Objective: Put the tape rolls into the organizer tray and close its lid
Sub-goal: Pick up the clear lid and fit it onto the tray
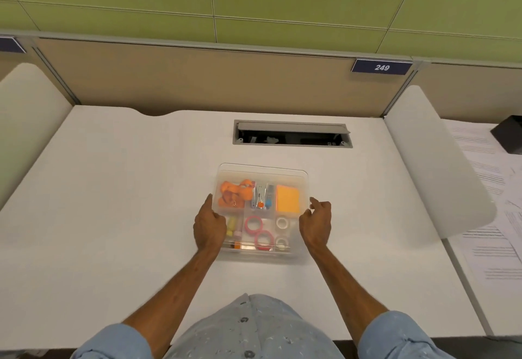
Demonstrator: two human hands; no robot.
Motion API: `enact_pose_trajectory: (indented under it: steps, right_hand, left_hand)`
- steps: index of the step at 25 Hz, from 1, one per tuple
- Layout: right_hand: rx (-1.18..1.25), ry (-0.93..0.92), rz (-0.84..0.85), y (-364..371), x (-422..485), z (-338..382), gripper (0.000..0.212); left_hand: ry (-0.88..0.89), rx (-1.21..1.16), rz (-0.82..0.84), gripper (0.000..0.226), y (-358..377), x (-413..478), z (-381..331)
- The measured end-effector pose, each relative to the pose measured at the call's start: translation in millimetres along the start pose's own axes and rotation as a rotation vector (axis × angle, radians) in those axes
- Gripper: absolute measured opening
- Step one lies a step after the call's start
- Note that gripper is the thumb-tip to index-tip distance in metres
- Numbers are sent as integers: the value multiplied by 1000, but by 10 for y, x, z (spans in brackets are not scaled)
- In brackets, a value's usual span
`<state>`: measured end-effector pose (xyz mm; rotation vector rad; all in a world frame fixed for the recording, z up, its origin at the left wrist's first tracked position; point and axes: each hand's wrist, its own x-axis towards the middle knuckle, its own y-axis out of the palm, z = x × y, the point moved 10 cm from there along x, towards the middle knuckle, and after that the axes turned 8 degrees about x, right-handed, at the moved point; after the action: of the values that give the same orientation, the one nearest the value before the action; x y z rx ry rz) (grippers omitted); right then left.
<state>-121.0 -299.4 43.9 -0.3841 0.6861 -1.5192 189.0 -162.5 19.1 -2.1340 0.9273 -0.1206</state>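
A clear plastic organizer tray (262, 254) sits mid-desk. A translucent lid (262, 171) lies over it. Through the lid I see two pink tape rolls (253, 223) (264, 239) in the front middle compartment. Two white tape rolls (282, 223) (281, 242) lie in the front right one. Orange clips, a stapler and an orange sticky pad fill the back compartments. My left hand (210, 226) grips the lid's left edge. My right hand (316, 224) pinches its right edge between thumb and fingers.
An open cable hatch (292, 134) is set in the desk behind the tray. White side dividers (435, 161) (28, 121) bound the desk. Printed papers (491, 217) and a black box (508, 138) lie beyond the right divider.
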Motion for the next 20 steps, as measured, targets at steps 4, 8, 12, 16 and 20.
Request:
enact_pose_trajectory:
  steps: [4, 8, 12, 16, 20]
  right_hand:
    - [10, 9, -8, 46, -14, -24, 46]
    - [16, 5, -6, 68, -60, -81, 45]
    - [34, -25, -27, 61, -128, -89, 43]
    - [51, -29, -5, 61, -88, -99, 42]
    - [68, -19, 32, 64, 4, -95, 44]
  left_hand:
    - [-35, -19, 13, 58, -23, 7, 73]
    - [-44, -18, 17, 53, -33, -27, 155]
    - [-52, -19, 16, 48, -46, -27, 206]
    - [-46, -9, 36, 47, -21, -6, 204]
    - [10, 27, 91, 47, 14, 16, 169]
